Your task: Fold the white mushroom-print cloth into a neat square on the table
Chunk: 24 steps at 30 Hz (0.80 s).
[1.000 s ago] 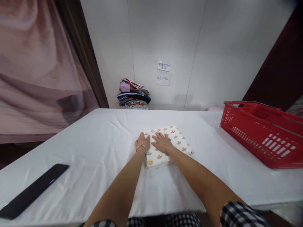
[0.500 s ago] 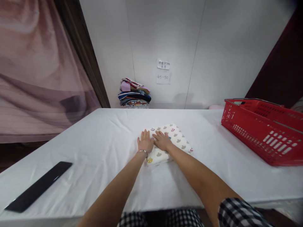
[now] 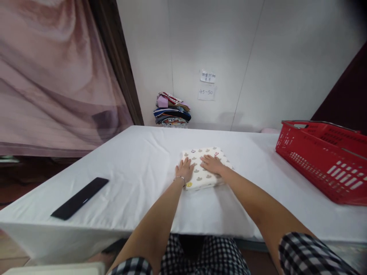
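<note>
A folded white cloth (image 3: 204,178) printed with grey, red and yellow motifs lies flat on the white-covered table (image 3: 137,172). My left hand (image 3: 185,169) rests on the cloth's left edge, fingers spread and pointing away from me, a bracelet at the wrist. Lying flat across the upper right part of the same cloth is my right hand (image 3: 212,164), its fingers stretched toward the left. Neither hand grips anything.
A red plastic basket (image 3: 321,164) with a metal handle stands at the table's right. A flat black object (image 3: 82,198) lies at the left. Beyond the far edge, folded fabrics (image 3: 172,110) are stacked by the wall, near paper signs (image 3: 207,92). A pink curtain (image 3: 57,76) hangs left.
My right hand has slid rightward across the cloth, away from the left hand, which stays at the left edge. The camera view has shifted, moving the scene slightly right.
</note>
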Each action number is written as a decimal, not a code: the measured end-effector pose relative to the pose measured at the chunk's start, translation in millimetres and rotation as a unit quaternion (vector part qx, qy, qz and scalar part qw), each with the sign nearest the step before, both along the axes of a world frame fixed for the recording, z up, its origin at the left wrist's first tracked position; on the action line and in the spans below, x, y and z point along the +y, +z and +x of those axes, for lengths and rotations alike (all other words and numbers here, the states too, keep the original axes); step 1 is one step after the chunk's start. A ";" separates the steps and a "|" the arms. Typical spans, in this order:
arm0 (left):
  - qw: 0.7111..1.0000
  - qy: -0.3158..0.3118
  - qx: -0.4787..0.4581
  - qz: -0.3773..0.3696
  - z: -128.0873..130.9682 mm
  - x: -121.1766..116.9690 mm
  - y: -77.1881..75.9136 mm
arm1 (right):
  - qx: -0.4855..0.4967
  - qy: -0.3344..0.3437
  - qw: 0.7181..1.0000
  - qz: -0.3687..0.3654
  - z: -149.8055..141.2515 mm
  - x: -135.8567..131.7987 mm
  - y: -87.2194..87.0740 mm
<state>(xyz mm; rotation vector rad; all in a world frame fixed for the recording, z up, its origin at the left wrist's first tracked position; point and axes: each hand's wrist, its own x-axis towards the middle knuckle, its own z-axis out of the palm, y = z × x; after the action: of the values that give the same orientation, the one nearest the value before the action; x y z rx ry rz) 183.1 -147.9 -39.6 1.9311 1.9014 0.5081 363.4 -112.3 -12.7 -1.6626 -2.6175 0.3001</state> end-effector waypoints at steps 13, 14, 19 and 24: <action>0.990 0.103 -0.071 0.061 -9.2 -14.2 -6.9 | 0.294 -0.233 0.926 -0.034 103.3 -46.0 -22.7; 0.989 0.114 -0.080 0.059 -10.3 -17.9 -5.8 | 0.325 -0.243 0.913 -0.030 105.5 -50.2 -25.5; 0.984 0.135 -0.117 0.010 -9.9 -34.7 8.7 | 0.379 -0.286 0.880 -0.002 102.6 -58.2 -32.2; 0.977 0.151 -0.146 -0.023 -13.5 -36.4 19.3 | 0.354 -0.297 0.887 0.017 99.2 -46.5 -33.6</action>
<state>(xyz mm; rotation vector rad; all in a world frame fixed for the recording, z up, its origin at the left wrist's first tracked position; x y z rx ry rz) 169.6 -184.3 -20.3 1.4497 1.9954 0.7820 462.6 -158.7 -46.3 -1.7849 -1.5136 0.6637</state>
